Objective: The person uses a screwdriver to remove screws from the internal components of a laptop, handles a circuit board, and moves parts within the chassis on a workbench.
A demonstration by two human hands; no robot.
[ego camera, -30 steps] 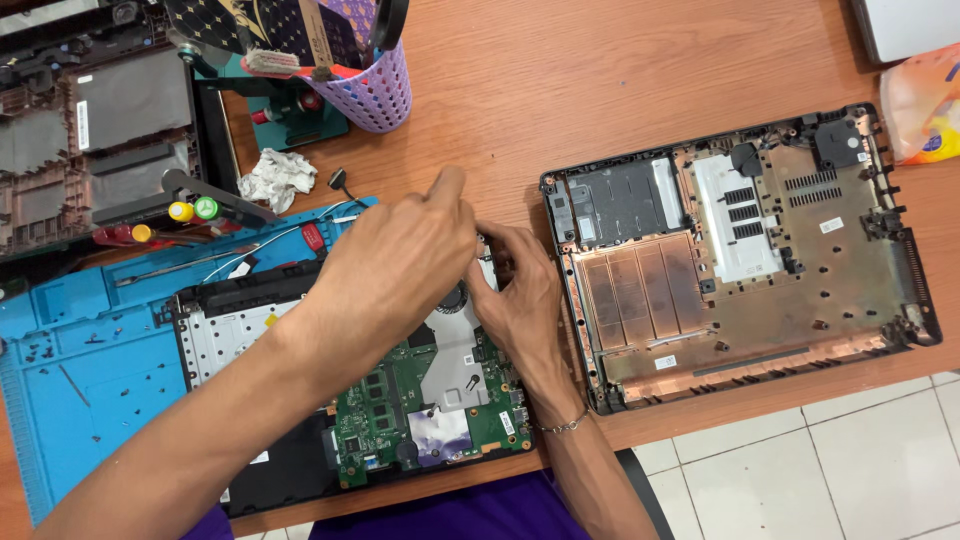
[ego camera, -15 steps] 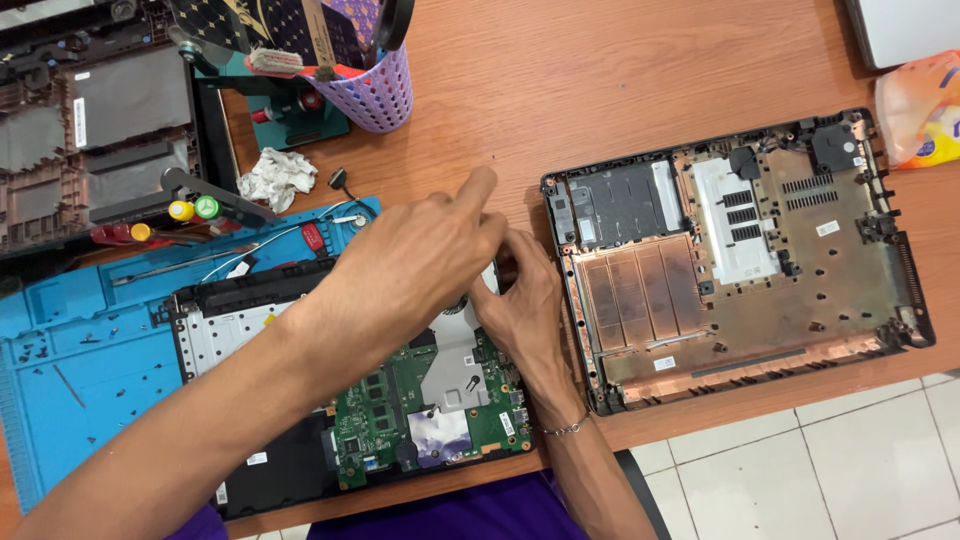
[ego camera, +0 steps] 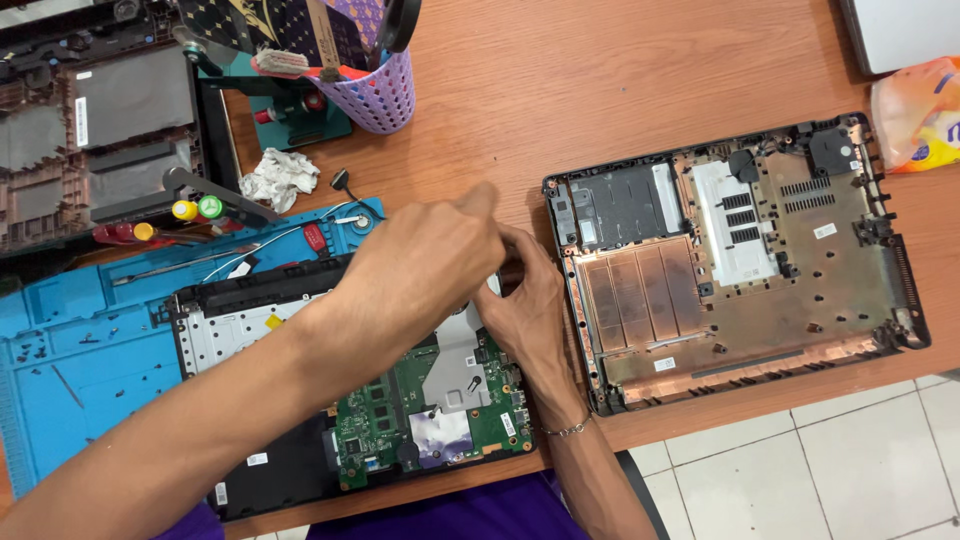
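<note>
Wooden worktop [ego camera: 640,90]: I've both hands on green mainboard [ego camera: 420,420] near front edge, mid-strip; left hand [ego camera: 425,265] fingers curled, right hand [ego camera: 530,310] fingers bunched, grip can't tell; next calls for gentle lift

Single head-worn camera, looking steeply down from above the seated person, close over the wooden desk [ego camera: 620,90], floor tiles [ego camera: 800,470] at bottom edge

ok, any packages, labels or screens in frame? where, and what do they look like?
Soft packet: far right table edge, orange and yellow plastic.
White sticker: small rectangle, front of the opened laptop base shell.
White label: narrow strip on the dark chassis, top left.
No lit screens.
</note>
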